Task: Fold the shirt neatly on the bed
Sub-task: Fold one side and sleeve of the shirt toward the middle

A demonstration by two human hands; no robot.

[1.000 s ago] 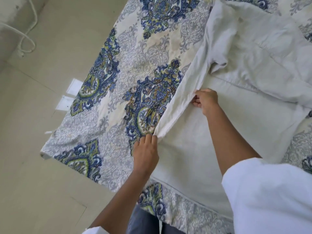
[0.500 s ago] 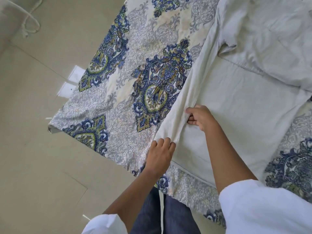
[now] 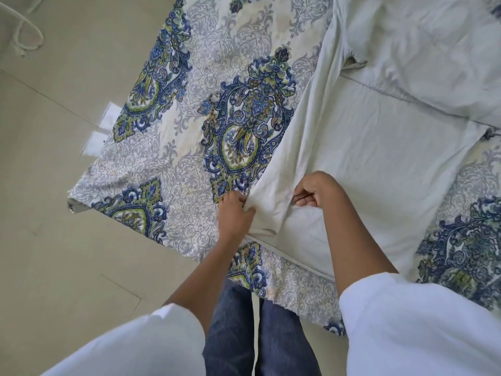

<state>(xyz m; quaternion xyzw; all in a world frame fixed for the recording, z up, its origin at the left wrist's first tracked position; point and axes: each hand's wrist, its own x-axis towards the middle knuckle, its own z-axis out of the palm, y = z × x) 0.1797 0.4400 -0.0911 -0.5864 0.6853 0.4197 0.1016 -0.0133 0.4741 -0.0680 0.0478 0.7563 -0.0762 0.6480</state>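
Note:
A pale off-white shirt (image 3: 379, 147) lies spread on the bed, over a patterned blue, green and grey bedsheet (image 3: 189, 137). Its left side is turned inward as a long folded strip running from the top of the frame down to the hem. My left hand (image 3: 234, 213) pinches the lower left corner of that strip near the hem. My right hand (image 3: 315, 189) grips the inner edge of the same fold, fingers curled under the cloth. A sleeve lies bunched on the shirt's upper part at the top right.
The bed's near edge and left corner (image 3: 71, 204) hang over a beige tiled floor (image 3: 54, 267). A white cord (image 3: 24, 42) lies on the floor at the top left. My legs in blue jeans (image 3: 244, 335) stand against the bed's edge.
Both hands slid down the folded left edge toward the hem and came closer together. The view shifted so the bed sits higher and farther right.

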